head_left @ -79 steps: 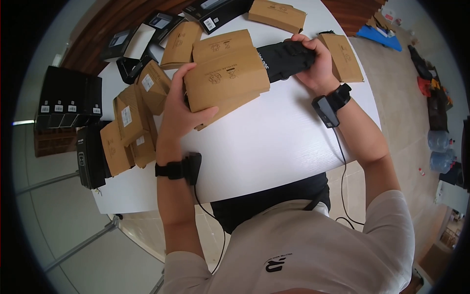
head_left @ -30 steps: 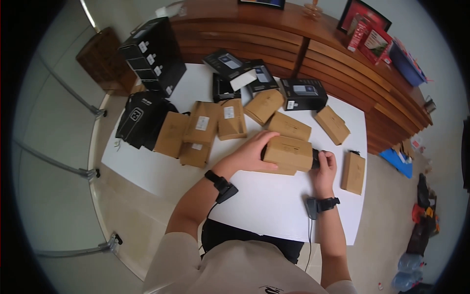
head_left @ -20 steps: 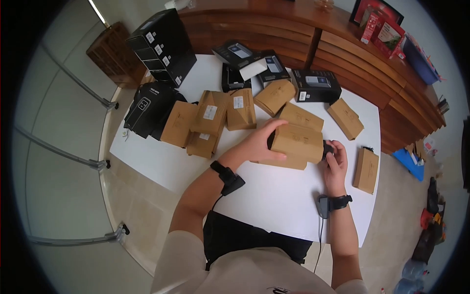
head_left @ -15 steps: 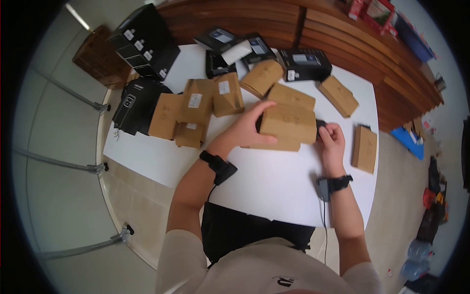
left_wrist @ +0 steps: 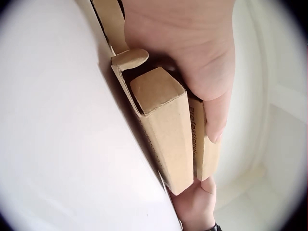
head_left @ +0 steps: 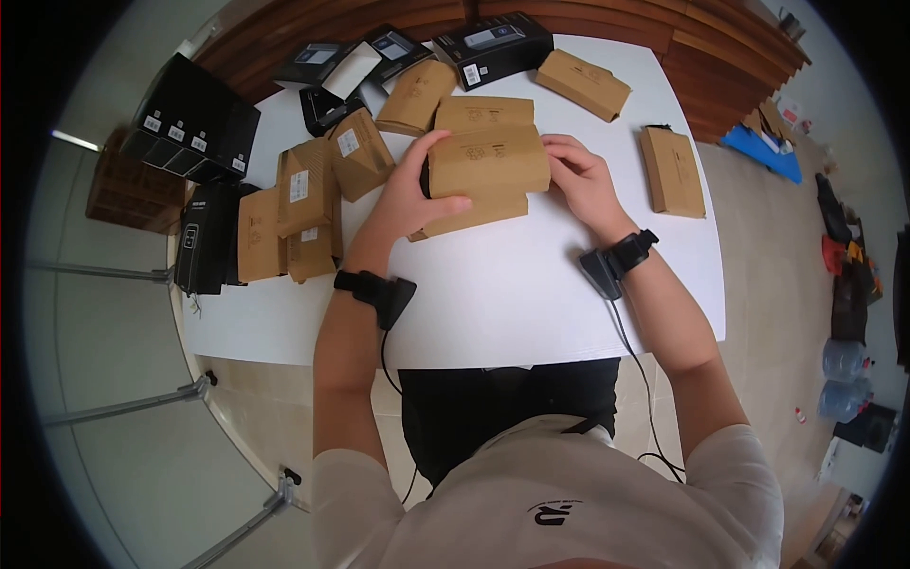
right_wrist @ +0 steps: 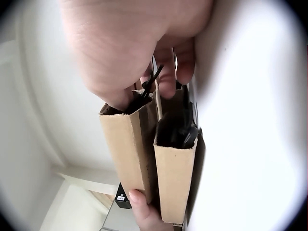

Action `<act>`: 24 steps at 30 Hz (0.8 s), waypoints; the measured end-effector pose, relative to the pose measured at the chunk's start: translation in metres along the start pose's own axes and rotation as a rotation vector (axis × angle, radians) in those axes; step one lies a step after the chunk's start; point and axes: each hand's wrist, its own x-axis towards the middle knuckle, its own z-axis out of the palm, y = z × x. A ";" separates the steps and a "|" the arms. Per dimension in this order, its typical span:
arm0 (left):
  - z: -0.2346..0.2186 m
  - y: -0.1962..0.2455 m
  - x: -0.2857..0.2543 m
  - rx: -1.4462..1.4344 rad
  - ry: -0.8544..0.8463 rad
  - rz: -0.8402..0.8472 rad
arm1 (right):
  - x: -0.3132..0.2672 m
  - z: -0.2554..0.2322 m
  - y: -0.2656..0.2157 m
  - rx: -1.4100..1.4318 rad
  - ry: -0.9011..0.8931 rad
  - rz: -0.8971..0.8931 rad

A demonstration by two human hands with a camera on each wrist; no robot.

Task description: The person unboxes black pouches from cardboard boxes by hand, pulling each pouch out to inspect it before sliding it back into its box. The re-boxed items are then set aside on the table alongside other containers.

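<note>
My left hand grips the left end of a brown cardboard box, thumb along its near side and fingers at the far side. At the box's right end is my right hand, fingers curled in at the opening. In the right wrist view a black pouch with a thin cord sits in that opening, mostly hidden in the box, its end between thumb and fingers. Right under the held box lies a second cardboard box, its open end showing black contents. Another brown box lies just behind.
Several brown boxes and a black case crowd the table's left side. Black boxes line the back, with a tall black stack at back left. Two brown boxes lie to the right on the white table.
The black pouch, largely outside the box at first, has gone into it from the right. My right hand has moved left up to the opening; my left hand keeps its grip. The head view has shifted.
</note>
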 end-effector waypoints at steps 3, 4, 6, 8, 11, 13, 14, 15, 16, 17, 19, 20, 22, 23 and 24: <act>0.001 0.001 0.001 -0.017 0.000 -0.014 | -0.001 0.001 -0.010 0.026 -0.012 0.043; 0.001 0.002 0.000 -0.013 -0.001 -0.009 | -0.002 0.002 -0.013 0.060 -0.010 0.084; 0.001 0.005 -0.002 0.007 -0.005 -0.011 | -0.003 -0.001 -0.011 0.093 -0.026 0.107; 0.001 0.007 -0.001 0.022 -0.010 -0.004 | -0.005 -0.003 -0.013 0.118 -0.039 0.126; 0.002 0.005 0.000 0.075 -0.033 0.022 | -0.006 -0.005 -0.013 0.094 -0.040 0.092; 0.004 0.004 -0.002 0.126 -0.064 0.058 | -0.008 -0.004 -0.016 -0.005 -0.050 0.104; 0.005 0.004 -0.004 0.119 -0.069 0.052 | -0.010 -0.002 -0.020 -0.007 -0.047 0.114; 0.005 0.005 -0.005 0.216 -0.078 0.046 | -0.010 0.001 -0.025 0.016 0.013 0.156; 0.005 0.010 -0.006 0.314 -0.084 0.042 | -0.009 0.002 -0.028 0.038 0.071 0.196; 0.004 0.016 -0.007 0.309 -0.082 0.040 | -0.007 -0.003 -0.023 0.099 0.074 0.208; 0.006 0.027 -0.009 0.357 -0.116 -0.089 | -0.002 -0.011 -0.017 0.189 0.080 0.208; 0.006 0.027 -0.010 0.356 -0.115 -0.090 | -0.001 -0.013 -0.015 0.286 0.088 0.206; 0.006 0.026 -0.011 0.398 -0.094 -0.122 | -0.001 -0.015 -0.017 0.398 0.126 0.193; 0.006 0.026 -0.012 0.398 -0.098 -0.124 | -0.002 -0.015 -0.020 0.509 0.167 0.178; 0.004 0.025 -0.012 0.449 -0.112 -0.119 | -0.002 -0.017 -0.022 0.511 0.173 0.180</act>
